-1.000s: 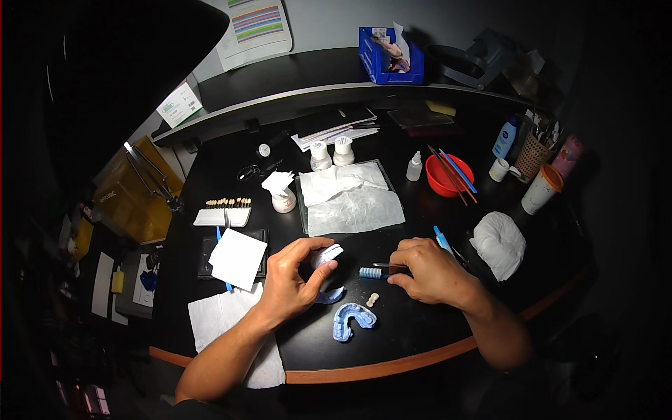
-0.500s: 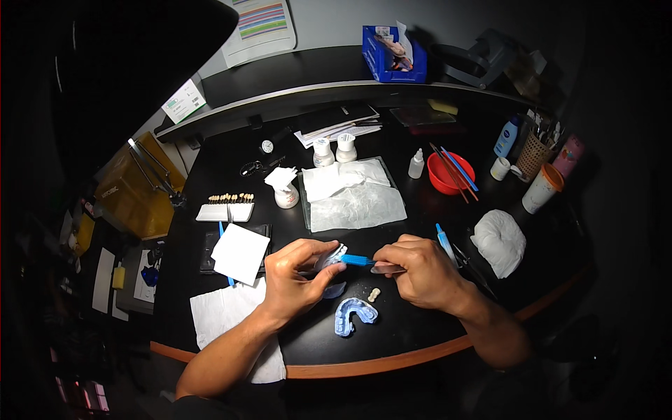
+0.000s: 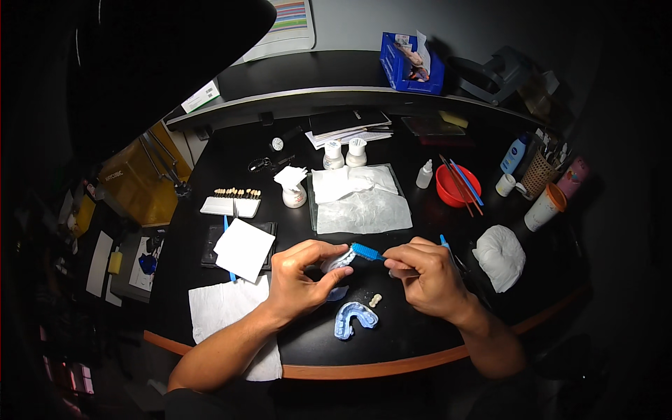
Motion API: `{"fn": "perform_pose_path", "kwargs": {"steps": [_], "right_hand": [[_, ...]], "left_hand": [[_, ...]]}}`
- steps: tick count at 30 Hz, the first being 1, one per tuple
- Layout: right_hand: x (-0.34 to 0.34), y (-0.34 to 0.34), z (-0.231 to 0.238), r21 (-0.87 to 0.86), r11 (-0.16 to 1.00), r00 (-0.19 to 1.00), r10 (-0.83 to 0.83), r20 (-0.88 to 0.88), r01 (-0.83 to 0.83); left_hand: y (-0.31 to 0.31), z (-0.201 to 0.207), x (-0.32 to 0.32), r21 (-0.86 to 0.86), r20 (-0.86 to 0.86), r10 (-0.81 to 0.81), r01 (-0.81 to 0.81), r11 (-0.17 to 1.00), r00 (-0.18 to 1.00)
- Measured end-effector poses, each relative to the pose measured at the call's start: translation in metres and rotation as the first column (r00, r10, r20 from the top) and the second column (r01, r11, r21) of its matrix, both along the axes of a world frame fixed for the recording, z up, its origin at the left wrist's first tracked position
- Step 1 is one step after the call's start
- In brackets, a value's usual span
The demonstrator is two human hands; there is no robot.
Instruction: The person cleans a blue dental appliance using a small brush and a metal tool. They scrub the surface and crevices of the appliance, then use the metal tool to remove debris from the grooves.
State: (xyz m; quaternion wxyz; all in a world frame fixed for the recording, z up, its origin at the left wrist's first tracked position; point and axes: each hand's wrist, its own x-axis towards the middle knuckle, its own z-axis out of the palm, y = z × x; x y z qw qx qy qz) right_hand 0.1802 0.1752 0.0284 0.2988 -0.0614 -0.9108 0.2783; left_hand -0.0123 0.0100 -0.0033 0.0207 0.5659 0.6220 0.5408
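Between the thumb and fingers of my left hand (image 3: 297, 276) is a pale dental model (image 3: 339, 262) with a row of teeth. My right hand (image 3: 430, 273) pinches a bright blue brush (image 3: 365, 251), its bristled head against or just beside the model's teeth. A greyish flat bit shows under the right fingers; I cannot make out what it is. Below the hands a blue horseshoe-shaped dental cast (image 3: 343, 320) lies on the black table. Next to it is a small tooth-coloured piece (image 3: 376, 301) with crumbs around. A blue fragment (image 3: 337, 293) lies partly hidden behind my left hand.
White paper sheets (image 3: 360, 213) cover a glass plate ahead. Left are a tooth shade guide (image 3: 231, 206), a white pad (image 3: 245, 248) and a paper towel (image 3: 217, 308). To the right stand a red bowl (image 3: 448, 192) with brushes, a dropper bottle (image 3: 424, 175) and a white wad (image 3: 499, 257).
The brush has tilted, its head now higher at the model's teeth, and my right hand has turned slightly. The whole view has shifted a little. Both hands keep their hold.
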Motion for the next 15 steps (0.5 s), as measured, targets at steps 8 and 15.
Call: {"fn": "perform_pose_path", "kwargs": {"steps": [8, 15], "right_hand": [[0.006, -0.003, 0.006, -0.079, 0.996, 0.995, -0.022, 0.097, 0.029], [0.003, -0.007, 0.001, -0.023, 0.999, 0.996, 0.024, 0.081, -0.022]], "left_hand": [[0.0, 0.004, -0.001, -0.029, 0.035, 0.046, -0.045, 0.999, 0.998], [0.0, -0.008, 0.001, -0.075, 0.307, -0.06, 0.087, 0.993, 0.95]]}}
